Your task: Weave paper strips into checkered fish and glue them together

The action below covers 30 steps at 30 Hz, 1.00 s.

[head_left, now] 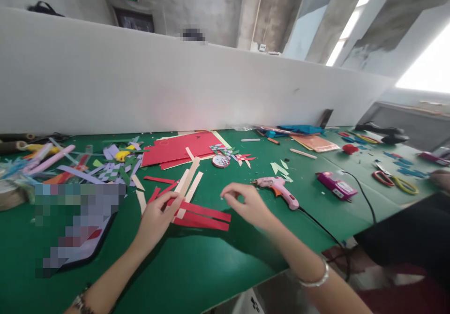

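Observation:
My left hand is closed around a woven piece of paper strips, with the thumb on top. Cream strips stick out of it toward the back of the table, and red strips point to the right. The crossing is partly hidden by my fingers. Just right of the red strip ends hovers my right hand, its fingers loosely bent and apart, with no strip visible in it. A pink glue gun lies close by on its right. Loose red strips lie behind my left hand.
Red paper sheets and a small round container lie farther back. A blurred-out tablet-like device and purple strips are left. Rightward are a purple box with a cable, scissors and another person's dark sleeve.

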Each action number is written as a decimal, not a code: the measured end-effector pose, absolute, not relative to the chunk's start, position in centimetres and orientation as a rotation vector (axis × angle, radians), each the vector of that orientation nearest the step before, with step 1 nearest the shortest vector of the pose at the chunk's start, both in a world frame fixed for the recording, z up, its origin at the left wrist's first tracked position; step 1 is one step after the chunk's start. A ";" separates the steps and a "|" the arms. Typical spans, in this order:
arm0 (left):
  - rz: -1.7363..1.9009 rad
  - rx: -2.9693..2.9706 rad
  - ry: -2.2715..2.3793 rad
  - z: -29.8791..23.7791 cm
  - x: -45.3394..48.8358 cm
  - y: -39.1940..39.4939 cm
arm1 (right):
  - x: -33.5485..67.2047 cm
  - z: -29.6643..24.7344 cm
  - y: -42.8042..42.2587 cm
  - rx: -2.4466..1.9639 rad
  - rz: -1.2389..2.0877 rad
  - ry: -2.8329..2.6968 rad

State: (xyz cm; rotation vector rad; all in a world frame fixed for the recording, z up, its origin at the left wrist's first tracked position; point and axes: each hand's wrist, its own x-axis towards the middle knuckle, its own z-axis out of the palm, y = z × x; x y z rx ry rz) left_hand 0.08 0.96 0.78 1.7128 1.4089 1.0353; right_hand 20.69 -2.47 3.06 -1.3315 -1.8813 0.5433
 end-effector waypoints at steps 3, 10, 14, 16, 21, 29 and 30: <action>1.030 1.731 1.449 0.7 -0.1 1.1 | 19.1 2.0 -2.6 -1.251 0.610 -1.925; 0.946 1.943 1.412 0.2 -0.1 1.4 | 18.3 2.0 -0.6 -1.277 0.823 -1.648; 0.851 2.020 1.449 -0.4 -0.2 1.7 | 18.7 1.1 1.0 -1.356 0.809 -1.547; 0.805 2.050 1.493 -0.6 -0.3 1.8 | 18.9 0.6 1.3 -1.379 0.788 -1.535; 0.685 2.156 1.512 -0.8 0.2 0.5 | 19.2 -0.4 1.5 -1.403 0.733 -1.581; 0.643 2.203 1.556 -1.4 0.8 -1.4 | 20.5 -1.8 2.3 -1.538 0.646 -1.678; 0.641 2.212 1.570 -1.5 0.7 -1.4 | 20.6 -1.9 2.2 -1.568 0.634 -1.695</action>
